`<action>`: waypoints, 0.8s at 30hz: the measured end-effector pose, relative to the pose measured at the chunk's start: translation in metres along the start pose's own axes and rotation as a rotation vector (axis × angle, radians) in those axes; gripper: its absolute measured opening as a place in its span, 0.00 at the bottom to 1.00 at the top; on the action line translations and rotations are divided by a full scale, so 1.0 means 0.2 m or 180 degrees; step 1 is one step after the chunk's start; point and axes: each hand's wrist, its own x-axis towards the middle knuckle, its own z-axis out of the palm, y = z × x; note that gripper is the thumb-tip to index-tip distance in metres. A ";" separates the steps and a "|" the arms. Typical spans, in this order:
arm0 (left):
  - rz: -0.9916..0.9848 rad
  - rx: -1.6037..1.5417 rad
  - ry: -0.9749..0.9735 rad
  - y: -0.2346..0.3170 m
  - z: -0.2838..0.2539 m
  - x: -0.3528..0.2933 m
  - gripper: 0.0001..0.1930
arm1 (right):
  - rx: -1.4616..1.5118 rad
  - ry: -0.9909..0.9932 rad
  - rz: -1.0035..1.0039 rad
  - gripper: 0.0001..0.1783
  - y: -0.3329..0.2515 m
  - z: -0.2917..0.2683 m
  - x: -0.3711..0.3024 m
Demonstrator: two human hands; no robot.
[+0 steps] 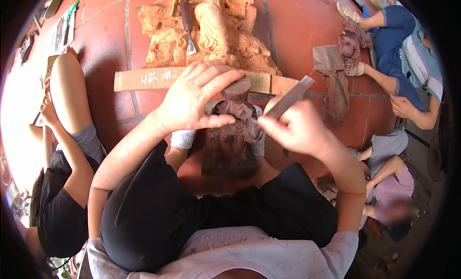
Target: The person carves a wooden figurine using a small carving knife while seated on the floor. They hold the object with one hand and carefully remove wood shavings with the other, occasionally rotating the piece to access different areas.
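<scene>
A dark brown wooden carving (pixel 236 117) stands upright between my feet, with a round flat top and folded, carved shapes below. My left hand (pixel 194 97) steadies it, fingers laid along the top and the thumb against its side. In my right hand (pixel 298 129) is a flat grey metal carving tool (pixel 291 97), its bevelled end sticking up and away from the carving. My right fingertips are close to the carving's right side; the tool's lower end is hidden in the hand.
Just ahead, a large pale wood carving (pixel 211 32) bears a wooden-handled chisel (pixel 187 24). Dark wood pieces (pixel 329 58) lie on the red tiles (pixel 103 99) at right. One person (pixel 62 183) sits at left; others (pixel 401 53) sit at right.
</scene>
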 end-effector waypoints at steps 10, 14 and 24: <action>0.0076 -0.0048 -0.0093 -0.02 -0.01 -0.02 0.42 | 0.0281 0.0019 -0.0052 0.05 0.01 0.01 0.00; 0.0109 -0.0193 -0.0001 -0.04 -0.01 -0.03 0.31 | 0.0097 0.0792 0.0072 0.05 -0.03 -0.08 0.00; -0.0038 -0.0438 -0.0018 -0.04 0.00 -0.03 0.24 | -0.0534 0.0319 -0.1217 0.07 -0.15 0.08 0.01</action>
